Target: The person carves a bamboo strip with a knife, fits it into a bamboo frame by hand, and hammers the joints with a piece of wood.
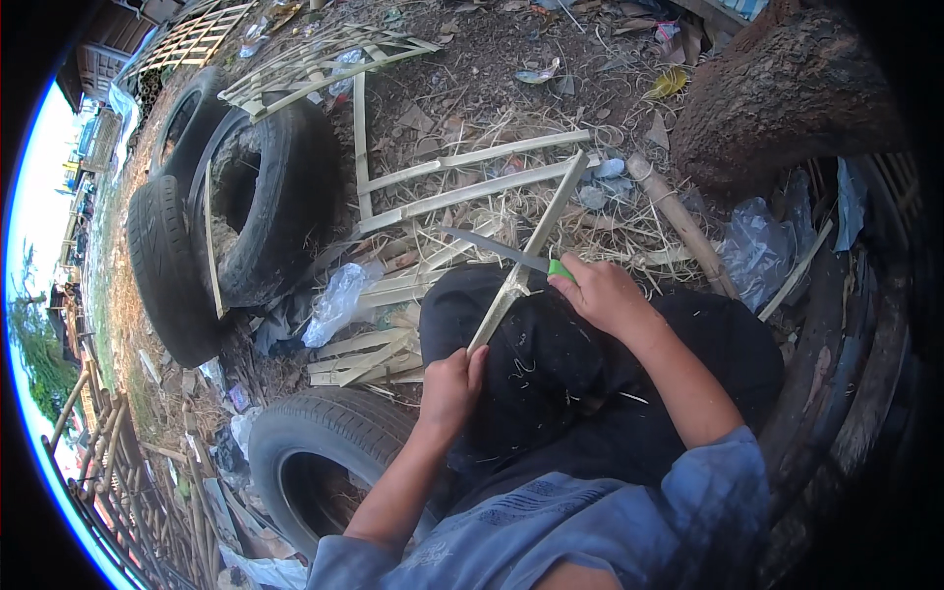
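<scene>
My left hand [451, 389] is closed round the lower end of a pale bamboo strip [543, 228], which slants up and to the right across my dark-trousered knee. In my right hand [603, 296] is a knife [501, 250] with a bright green handle. Its blade points left and crosses the strip near the middle, where a small curl of shaving stands out. Whether the edge is in the wood I cannot tell. Past the strip's far end, two long bamboo slats [472, 160] lie joined to an upright slat on the ground.
Several old tyres [285, 197] stand at the left, and another tyre [334, 433] is beside my left forearm. Split bamboo pieces [364, 359] lie by my knee. A bamboo lattice [324, 69] rests at the back. A tree trunk [787, 93] and a pole [683, 226] are on the right.
</scene>
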Action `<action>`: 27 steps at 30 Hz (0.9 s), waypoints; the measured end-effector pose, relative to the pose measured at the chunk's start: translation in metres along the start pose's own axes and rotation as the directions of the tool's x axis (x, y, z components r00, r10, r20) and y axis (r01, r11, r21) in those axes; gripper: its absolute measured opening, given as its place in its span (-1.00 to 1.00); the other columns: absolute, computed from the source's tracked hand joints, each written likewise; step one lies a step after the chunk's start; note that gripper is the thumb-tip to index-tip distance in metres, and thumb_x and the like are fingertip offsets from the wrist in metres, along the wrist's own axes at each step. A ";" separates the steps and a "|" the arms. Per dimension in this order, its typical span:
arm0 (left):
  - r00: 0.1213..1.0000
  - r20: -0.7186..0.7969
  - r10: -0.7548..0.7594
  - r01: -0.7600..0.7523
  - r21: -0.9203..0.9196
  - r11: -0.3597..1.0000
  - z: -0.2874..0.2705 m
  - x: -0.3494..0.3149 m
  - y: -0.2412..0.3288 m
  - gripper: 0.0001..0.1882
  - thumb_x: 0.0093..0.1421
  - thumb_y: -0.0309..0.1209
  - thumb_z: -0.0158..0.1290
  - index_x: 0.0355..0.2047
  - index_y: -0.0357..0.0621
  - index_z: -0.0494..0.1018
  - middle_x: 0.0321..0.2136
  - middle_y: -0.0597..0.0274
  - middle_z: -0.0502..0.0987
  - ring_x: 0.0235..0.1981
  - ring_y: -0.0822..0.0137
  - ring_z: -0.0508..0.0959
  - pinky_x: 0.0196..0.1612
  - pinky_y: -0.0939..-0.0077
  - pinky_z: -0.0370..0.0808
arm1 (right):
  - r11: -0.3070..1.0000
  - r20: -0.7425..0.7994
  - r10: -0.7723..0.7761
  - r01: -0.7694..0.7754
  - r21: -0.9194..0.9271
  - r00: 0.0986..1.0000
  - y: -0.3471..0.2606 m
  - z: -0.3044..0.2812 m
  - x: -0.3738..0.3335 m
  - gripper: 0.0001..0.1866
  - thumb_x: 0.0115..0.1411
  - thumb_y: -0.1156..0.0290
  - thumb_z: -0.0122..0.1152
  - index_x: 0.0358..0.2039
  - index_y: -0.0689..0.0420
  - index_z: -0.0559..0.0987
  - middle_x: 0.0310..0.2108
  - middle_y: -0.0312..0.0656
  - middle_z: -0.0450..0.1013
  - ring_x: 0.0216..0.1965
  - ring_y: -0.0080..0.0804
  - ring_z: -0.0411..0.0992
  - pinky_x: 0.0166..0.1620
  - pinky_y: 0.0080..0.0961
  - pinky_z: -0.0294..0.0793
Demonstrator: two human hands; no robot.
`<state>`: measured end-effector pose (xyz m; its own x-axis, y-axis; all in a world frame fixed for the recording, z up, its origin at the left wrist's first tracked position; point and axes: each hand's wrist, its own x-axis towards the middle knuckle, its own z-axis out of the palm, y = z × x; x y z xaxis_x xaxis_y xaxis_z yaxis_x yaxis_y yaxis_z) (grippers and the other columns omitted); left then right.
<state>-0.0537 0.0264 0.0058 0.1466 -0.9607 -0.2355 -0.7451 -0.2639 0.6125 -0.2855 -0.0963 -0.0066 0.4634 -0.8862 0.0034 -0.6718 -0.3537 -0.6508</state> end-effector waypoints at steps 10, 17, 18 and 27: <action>0.999 0.044 -0.022 0.020 0.037 0.999 0.003 0.005 -0.005 -0.54 0.29 -0.14 0.00 -0.59 -0.31 0.45 -0.66 -0.23 0.45 -0.55 -0.25 0.49 -0.46 -0.02 0.42 | 0.903 -0.323 0.347 -0.407 -0.139 0.880 0.108 -0.080 0.019 -0.56 0.36 0.07 -0.11 -0.22 0.21 0.54 -0.51 0.15 0.49 -0.39 0.14 0.50 -0.33 -0.04 0.45; 1.000 0.016 0.008 -0.011 0.175 0.984 -0.001 -0.006 0.005 -0.58 0.30 -0.18 -0.03 -0.56 -0.28 0.42 -0.65 -0.23 0.46 -0.55 -0.23 0.50 -0.45 -0.06 0.41 | 0.932 -0.107 0.248 -0.207 0.297 0.963 0.006 -0.017 -0.017 -0.54 0.34 0.04 -0.03 -0.40 0.23 0.51 -0.70 0.05 0.40 -0.55 0.10 0.47 -0.47 -0.14 0.40; 0.999 0.029 0.019 -0.024 0.181 0.983 -0.002 -0.007 0.004 -0.58 0.30 -0.18 -0.03 -0.56 -0.28 0.42 -0.65 -0.23 0.46 -0.55 -0.23 0.50 -0.45 -0.06 0.41 | 0.946 -0.088 0.226 -0.197 0.257 0.970 0.004 -0.004 -0.019 -0.54 0.33 0.04 -0.01 -0.43 0.22 0.51 -0.69 0.06 0.41 -0.55 0.12 0.46 -0.47 -0.12 0.41; 0.997 0.000 0.075 -0.072 0.264 0.962 0.002 -0.013 0.017 -0.68 0.32 -0.25 -0.08 -0.49 -0.23 0.35 -0.67 -0.17 0.46 -0.57 -0.19 0.51 -0.48 -0.02 0.43 | 0.992 -0.137 -0.063 0.046 -0.118 0.989 0.060 0.028 0.009 -0.49 0.29 -0.08 -0.04 -0.48 0.12 0.52 -0.66 -0.01 0.47 -0.51 0.02 0.53 -0.43 -0.10 0.52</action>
<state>-0.0692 0.0351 0.0180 0.0903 -0.9778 -0.1892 -0.8991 -0.1618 0.4068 -0.3049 -0.1170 -0.0668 0.4209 -0.8949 0.1482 -0.7129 -0.4273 -0.5560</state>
